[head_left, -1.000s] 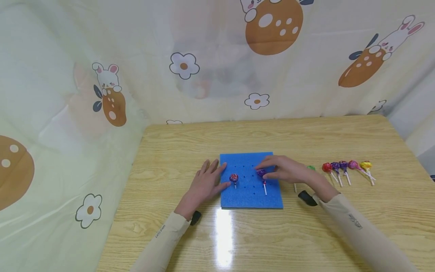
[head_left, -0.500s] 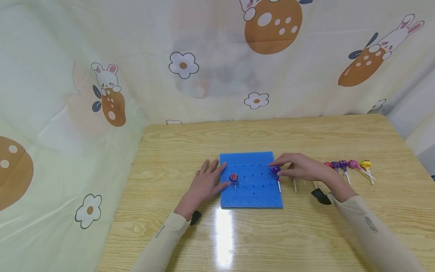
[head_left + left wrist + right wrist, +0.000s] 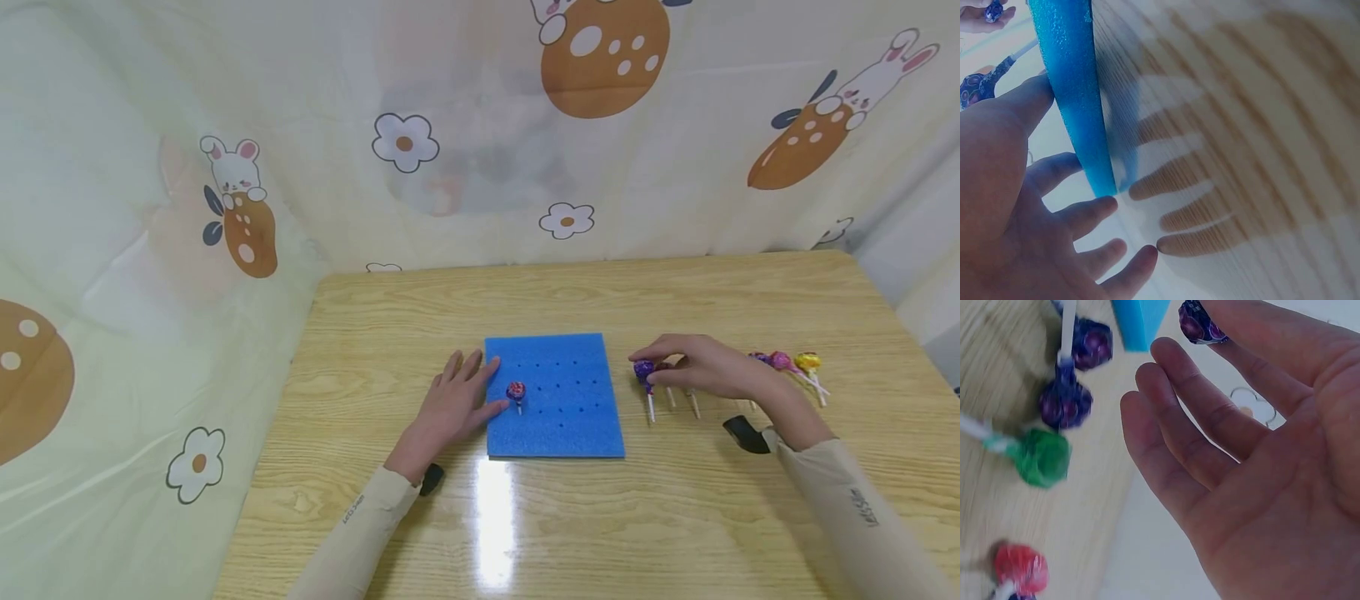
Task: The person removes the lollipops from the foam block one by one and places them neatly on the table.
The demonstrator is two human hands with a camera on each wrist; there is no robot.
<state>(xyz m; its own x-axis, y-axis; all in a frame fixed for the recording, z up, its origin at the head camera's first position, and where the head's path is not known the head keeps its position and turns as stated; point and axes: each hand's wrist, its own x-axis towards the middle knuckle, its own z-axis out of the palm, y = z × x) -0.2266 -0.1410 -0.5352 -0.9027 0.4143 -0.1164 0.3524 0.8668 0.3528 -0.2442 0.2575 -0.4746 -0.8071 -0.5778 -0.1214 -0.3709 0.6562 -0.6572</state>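
My right hand (image 3: pixel 708 367) pinches a purple-wrapped lollipop (image 3: pixel 643 371) between thumb and index finger, just right of the blue foam board (image 3: pixel 555 442). Its white stick points down toward the table. In the right wrist view the other fingers stay clear of that candy. Beside the foam's left edge lies my left hand (image 3: pixel 450 408), fingers spread and thumb against the board, as the left wrist view also shows. A red-and-dark lollipop (image 3: pixel 516 391) stands in the board near the left thumb. Several small holes dot the foam.
A row of lollipops lies to the right, partly hidden by my right hand: pink (image 3: pixel 780 360) and yellow (image 3: pixel 808 362) in the head view, green (image 3: pixel 1044 457), red (image 3: pixel 1020 567) and purple (image 3: pixel 1066 403) in the right wrist view. A patterned curtain (image 3: pixel 480 183) hangs behind the wooden table (image 3: pixel 405 308).
My right hand has carried the purple lollipop rightward, from above the foam board to beyond its right edge, near the row of lollipops. The left hand and standing lollipop have stayed put.
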